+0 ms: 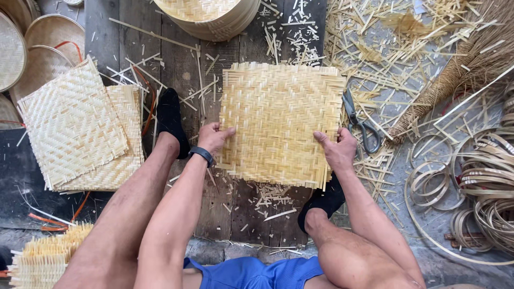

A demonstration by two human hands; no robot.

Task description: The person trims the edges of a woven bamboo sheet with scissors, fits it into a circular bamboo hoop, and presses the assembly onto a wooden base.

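Observation:
A square woven bamboo mat [278, 120] lies flat on dark wooden planks [182, 69] in front of me. My left hand [214, 136] grips its left edge, thumb on top; a dark band sits on that wrist. My right hand [337, 149] grips its right edge near the lower corner. Both of my feet in black socks [170, 119] rest on the planks beside the mat.
Scissors [360, 122] lie just right of the mat. A stack of woven mats [80, 128] sits at left, round woven trays [32, 53] at far left and at the top [214, 16]. Bamboo hoops [482, 182], a broom [460, 69] and strip offcuts [375, 43] cover the right.

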